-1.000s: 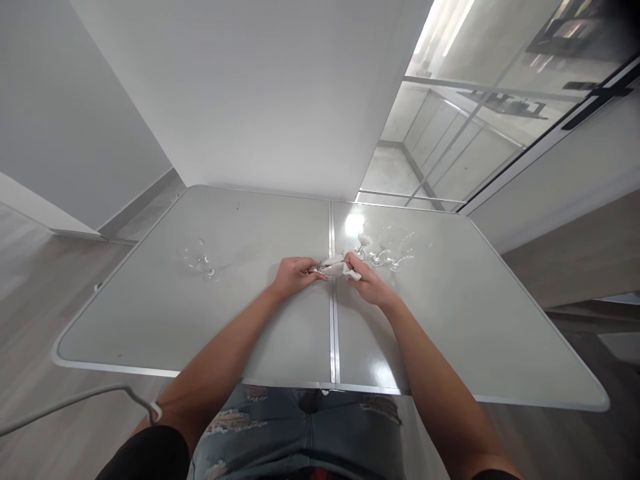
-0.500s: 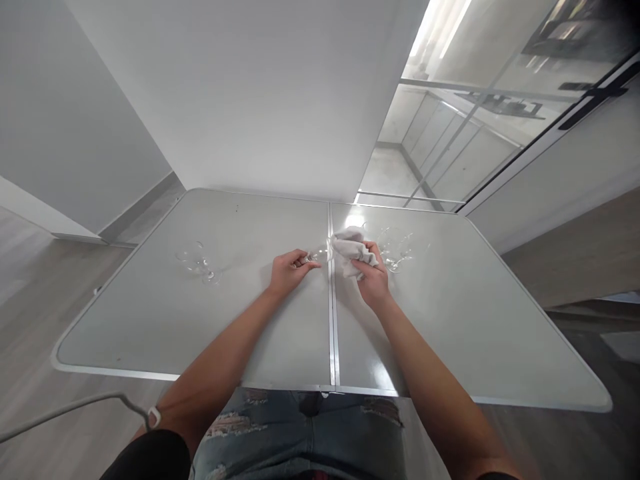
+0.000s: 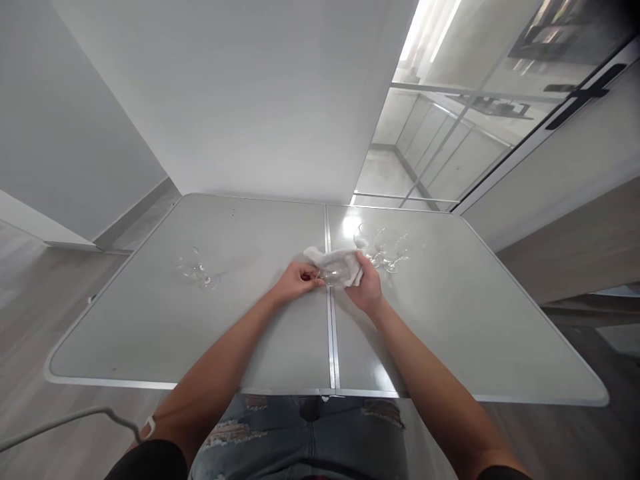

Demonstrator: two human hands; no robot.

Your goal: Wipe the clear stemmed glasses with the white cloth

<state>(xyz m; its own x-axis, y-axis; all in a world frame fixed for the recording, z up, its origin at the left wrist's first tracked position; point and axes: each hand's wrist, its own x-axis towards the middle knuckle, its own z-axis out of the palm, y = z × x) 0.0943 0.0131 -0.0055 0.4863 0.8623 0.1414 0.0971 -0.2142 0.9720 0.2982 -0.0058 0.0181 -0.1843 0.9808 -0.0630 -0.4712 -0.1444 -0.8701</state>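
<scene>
A clear stemmed glass (image 3: 336,275) lies sideways between my hands, over the seam of the table. My left hand (image 3: 299,281) is closed on its stem end. My right hand (image 3: 366,283) grips a white cloth (image 3: 343,257), which wraps around the far side and the bowl of the glass. Part of the bowl shows below the cloth; its rim is hidden. Just beyond my right hand, several clear stemmed glasses (image 3: 385,248) stand close together. More clear glassware (image 3: 196,267) is on the left half of the table, its count hard to make out.
The folding table (image 3: 150,320) is pale with a metal rim and a metal centre strip. A white wall (image 3: 250,100) rises behind it, with a glazed door (image 3: 430,133) to the right. A grey cable (image 3: 75,419) hangs by my left arm.
My right hand has brought the cloth leftward and around the glass bowl. My left hand has stayed on the stem, slightly lower in view. The camera view has shifted slightly.
</scene>
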